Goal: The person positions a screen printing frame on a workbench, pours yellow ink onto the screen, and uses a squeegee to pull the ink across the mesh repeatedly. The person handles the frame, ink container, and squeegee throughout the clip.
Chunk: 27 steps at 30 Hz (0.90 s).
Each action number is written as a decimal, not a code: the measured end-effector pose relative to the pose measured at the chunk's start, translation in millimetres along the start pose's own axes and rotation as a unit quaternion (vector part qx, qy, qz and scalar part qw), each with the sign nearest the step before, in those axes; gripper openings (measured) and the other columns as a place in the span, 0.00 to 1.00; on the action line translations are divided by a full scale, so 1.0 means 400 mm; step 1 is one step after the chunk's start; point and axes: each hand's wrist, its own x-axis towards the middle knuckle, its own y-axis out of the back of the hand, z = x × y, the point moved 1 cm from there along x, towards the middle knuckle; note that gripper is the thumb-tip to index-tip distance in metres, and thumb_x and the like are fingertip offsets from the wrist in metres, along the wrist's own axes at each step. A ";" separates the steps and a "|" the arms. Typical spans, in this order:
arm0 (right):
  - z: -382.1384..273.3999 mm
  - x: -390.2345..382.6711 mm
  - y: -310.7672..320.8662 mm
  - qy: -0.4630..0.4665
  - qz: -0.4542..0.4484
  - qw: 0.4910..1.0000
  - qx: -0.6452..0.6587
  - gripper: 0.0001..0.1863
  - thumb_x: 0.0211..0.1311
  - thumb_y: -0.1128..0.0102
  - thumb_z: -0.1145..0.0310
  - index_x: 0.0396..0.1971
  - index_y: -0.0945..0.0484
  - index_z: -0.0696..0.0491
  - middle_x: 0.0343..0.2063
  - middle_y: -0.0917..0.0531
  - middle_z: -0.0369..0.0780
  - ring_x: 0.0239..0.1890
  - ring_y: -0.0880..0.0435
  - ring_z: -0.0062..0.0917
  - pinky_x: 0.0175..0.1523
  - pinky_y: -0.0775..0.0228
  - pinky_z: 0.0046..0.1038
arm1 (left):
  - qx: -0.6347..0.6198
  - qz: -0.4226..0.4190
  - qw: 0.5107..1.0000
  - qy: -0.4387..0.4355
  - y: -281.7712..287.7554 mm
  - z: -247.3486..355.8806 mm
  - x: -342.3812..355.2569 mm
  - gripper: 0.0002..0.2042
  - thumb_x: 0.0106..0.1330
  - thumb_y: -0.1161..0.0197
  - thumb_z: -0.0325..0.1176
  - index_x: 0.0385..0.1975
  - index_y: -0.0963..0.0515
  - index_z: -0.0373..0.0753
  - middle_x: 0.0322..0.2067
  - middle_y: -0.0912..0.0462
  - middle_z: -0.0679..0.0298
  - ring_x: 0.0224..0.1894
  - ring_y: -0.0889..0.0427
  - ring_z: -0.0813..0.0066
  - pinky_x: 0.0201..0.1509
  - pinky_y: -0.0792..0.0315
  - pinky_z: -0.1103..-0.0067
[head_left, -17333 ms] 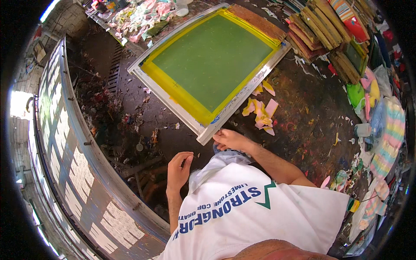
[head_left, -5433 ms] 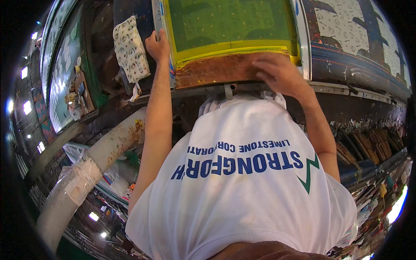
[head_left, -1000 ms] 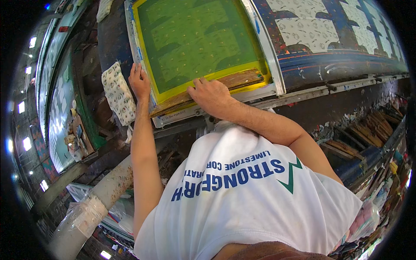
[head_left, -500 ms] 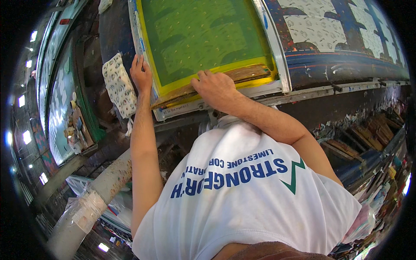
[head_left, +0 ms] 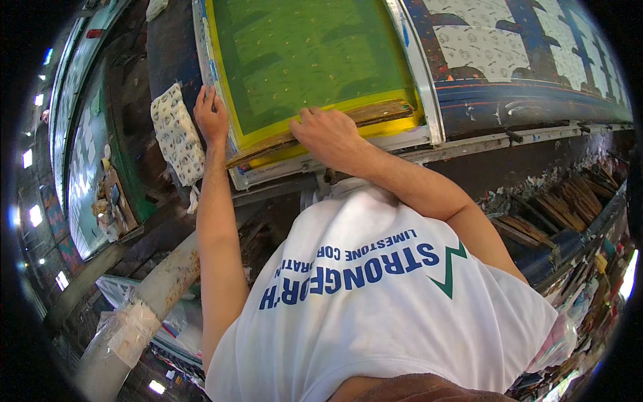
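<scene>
A screen-printing frame point(head_left: 424, 87) with green mesh point(head_left: 308, 60) and yellow borders lies on the table ahead of me. A brown wooden squeegee point(head_left: 382, 114) rests across its near end. My right hand point(head_left: 325, 134) is wrapped over the squeegee, fingertips curled at its far side. At the frame's left rail, my left hand point(head_left: 211, 117) grips the edge with bent fingers. Just left of that hand sits a folded cloth point(head_left: 175, 134) with a small dark print on white.
Printed fabric panels point(head_left: 481, 50) lie on the blue table at right, above a metal rail point(head_left: 482, 141). Below are stacked wooden boards point(head_left: 549, 208). A large pipe point(head_left: 154, 295) runs at lower left, beside another panelled table point(head_left: 87, 187).
Earlier the frame lay elsewhere amid scraps; now it is on the printing table. My right hand went from loose fingers to gripping the squeegee, which now sits angled. The last second shows little movement.
</scene>
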 end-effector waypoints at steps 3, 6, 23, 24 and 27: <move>0.006 0.006 0.001 0.001 -0.004 1.000 0.005 0.10 0.58 0.34 0.70 0.39 0.20 0.55 0.35 0.16 0.43 0.41 0.12 0.37 0.39 0.17 0.38 | -0.025 -0.009 0.999 0.035 -0.004 -0.001 -0.003 0.18 0.77 0.41 0.34 0.63 0.16 0.42 0.68 0.23 0.54 0.66 0.24 0.50 0.68 0.27 0.61; 0.004 0.006 0.002 -0.001 -0.012 1.000 0.007 0.10 0.57 0.34 0.70 0.39 0.19 0.55 0.36 0.16 0.44 0.42 0.12 0.38 0.40 0.17 0.39 | -0.040 -0.017 0.998 0.055 -0.004 0.000 -0.006 0.18 0.77 0.41 0.34 0.63 0.16 0.42 0.69 0.23 0.54 0.66 0.25 0.50 0.69 0.28 0.60; -0.007 0.005 0.011 -0.011 -0.024 0.999 -0.020 0.09 0.59 0.33 0.69 0.39 0.18 0.55 0.38 0.15 0.44 0.43 0.12 0.38 0.41 0.17 0.38 | -0.036 0.002 0.999 0.033 -0.010 -0.002 -0.004 0.17 0.79 0.41 0.34 0.63 0.16 0.42 0.69 0.23 0.55 0.66 0.25 0.53 0.68 0.27 0.61; -0.009 0.003 0.010 -0.009 -0.020 1.000 -0.021 0.09 0.59 0.33 0.70 0.39 0.18 0.55 0.38 0.15 0.44 0.43 0.12 0.38 0.41 0.17 0.38 | -0.041 0.001 0.999 0.036 -0.009 -0.001 -0.005 0.17 0.79 0.41 0.34 0.63 0.16 0.42 0.69 0.23 0.55 0.66 0.24 0.53 0.68 0.27 0.61; -0.010 0.005 0.005 -0.009 -0.024 1.000 -0.015 0.10 0.59 0.33 0.70 0.40 0.18 0.55 0.38 0.15 0.44 0.44 0.12 0.38 0.42 0.17 0.38 | -0.052 -0.004 0.997 0.049 -0.007 -0.001 -0.007 0.17 0.78 0.41 0.34 0.63 0.15 0.42 0.69 0.23 0.56 0.66 0.24 0.53 0.68 0.27 0.61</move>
